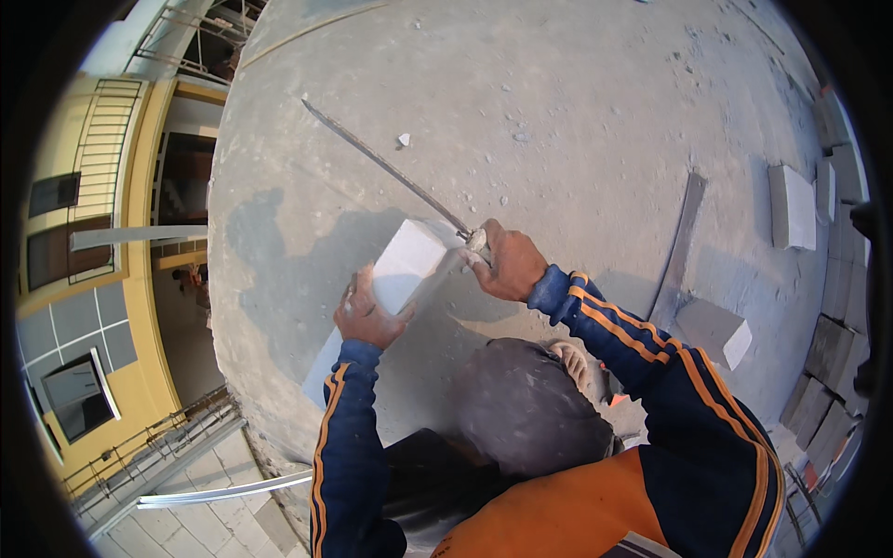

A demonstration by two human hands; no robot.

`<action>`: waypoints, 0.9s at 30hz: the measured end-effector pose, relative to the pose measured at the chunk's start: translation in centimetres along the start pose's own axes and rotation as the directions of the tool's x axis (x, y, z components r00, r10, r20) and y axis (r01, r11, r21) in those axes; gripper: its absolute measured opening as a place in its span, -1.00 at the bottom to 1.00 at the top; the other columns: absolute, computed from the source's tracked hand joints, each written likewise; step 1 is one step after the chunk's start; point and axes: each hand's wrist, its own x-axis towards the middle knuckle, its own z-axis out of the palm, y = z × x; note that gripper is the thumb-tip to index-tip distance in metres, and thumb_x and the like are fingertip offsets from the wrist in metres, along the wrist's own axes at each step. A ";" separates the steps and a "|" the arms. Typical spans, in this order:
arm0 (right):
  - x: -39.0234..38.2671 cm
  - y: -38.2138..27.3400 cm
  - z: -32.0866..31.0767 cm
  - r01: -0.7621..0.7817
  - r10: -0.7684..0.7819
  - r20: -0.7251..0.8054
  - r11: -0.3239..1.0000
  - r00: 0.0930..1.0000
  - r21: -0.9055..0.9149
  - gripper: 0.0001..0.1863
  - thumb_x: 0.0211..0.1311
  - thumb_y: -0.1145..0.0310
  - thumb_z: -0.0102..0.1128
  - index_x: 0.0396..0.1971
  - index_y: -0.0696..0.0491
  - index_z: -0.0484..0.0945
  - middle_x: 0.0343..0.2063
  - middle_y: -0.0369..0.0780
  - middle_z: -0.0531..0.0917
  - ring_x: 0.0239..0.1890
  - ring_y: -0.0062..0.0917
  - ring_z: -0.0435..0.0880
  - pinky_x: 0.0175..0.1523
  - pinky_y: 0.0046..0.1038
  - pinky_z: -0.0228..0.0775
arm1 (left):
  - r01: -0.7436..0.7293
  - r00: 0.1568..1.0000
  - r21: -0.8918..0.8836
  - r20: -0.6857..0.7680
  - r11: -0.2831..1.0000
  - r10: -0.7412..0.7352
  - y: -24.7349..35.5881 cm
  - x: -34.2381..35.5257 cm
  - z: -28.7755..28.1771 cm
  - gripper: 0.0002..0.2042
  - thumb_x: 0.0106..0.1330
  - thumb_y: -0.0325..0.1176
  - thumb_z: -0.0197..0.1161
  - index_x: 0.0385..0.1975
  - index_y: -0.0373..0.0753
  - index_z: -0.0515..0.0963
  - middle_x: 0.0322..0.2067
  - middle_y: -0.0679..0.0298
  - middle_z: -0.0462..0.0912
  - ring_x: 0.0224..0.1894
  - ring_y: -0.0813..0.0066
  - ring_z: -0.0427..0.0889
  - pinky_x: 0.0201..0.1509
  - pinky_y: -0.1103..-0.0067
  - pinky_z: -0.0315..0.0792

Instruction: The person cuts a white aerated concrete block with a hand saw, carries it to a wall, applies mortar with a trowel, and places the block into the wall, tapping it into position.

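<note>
My left hand [372, 312] grips a long white block [409, 256] lying at a slant on the dusty concrete, fingers wrapped over its side. Just right of the block's upper end, my right hand [507, 260] is closed round the pale handle of a long, narrow saw-like blade [381, 167]. The blade reaches toward the upper left, above the block; whether it touches the block I cannot tell. Below my hands is a rounded, dark grey form [521, 405], perhaps my bent knee.
A flat dark strip [679, 242] lies right of my hands, near a grey block [707, 330]. Another block [786, 209] and stacked blocks [828, 409] stand farther right. The concrete slab [577, 112] ends left at an edge, with a yellow building [149, 353] and rebar [158, 432] beyond.
</note>
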 end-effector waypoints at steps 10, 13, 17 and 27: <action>0.1 1.4 0.8 -0.067 0.070 0.094 0.997 0.993 -0.042 -0.54 0.26 0.15 0.29 -0.23 0.33 0.46 -0.58 0.13 0.63 -0.47 0.05 0.70 -0.29 -0.11 0.54 | -0.030 0.999 -0.029 -0.022 0.999 0.029 -0.1 0.0 0.1 -0.16 -0.16 -0.10 0.62 0.18 -0.22 0.37 -0.01 0.06 0.63 0.03 -0.01 0.64 0.09 0.22 0.53; 0.0 1.5 1.2 -0.093 0.127 0.194 0.980 0.973 -0.175 -0.56 0.25 0.19 0.30 -0.24 0.32 0.45 -0.59 0.12 0.63 -0.48 0.04 0.70 -0.32 -0.13 0.54 | 0.001 1.000 0.012 -0.005 1.000 -0.001 -0.1 0.3 0.0 -0.16 -0.16 -0.10 0.61 0.18 -0.22 0.37 -0.02 0.07 0.63 0.03 -0.01 0.63 0.08 0.22 0.53; 0.3 1.8 1.2 -0.096 0.107 0.190 0.993 0.976 -0.064 -0.51 0.23 0.17 0.30 -0.16 0.35 0.46 -0.45 0.17 0.66 -0.33 0.03 0.73 -0.20 -0.13 0.57 | -0.009 1.000 0.001 0.011 1.000 0.009 -0.1 0.3 -0.1 -0.16 -0.16 -0.08 0.61 0.19 -0.20 0.37 -0.01 0.07 0.63 0.03 -0.01 0.63 0.08 0.21 0.54; 0.4 3.3 2.2 -0.062 0.081 0.162 0.991 0.984 -0.118 -0.52 0.22 0.15 0.31 -0.24 0.35 0.48 -0.54 0.18 0.65 -0.45 0.08 0.71 -0.26 -0.16 0.61 | 0.011 1.000 0.009 0.019 1.000 -0.011 -0.1 0.1 -0.1 -0.14 -0.16 -0.07 0.61 0.21 -0.19 0.36 -0.01 0.08 0.62 0.05 -0.01 0.62 0.11 0.22 0.53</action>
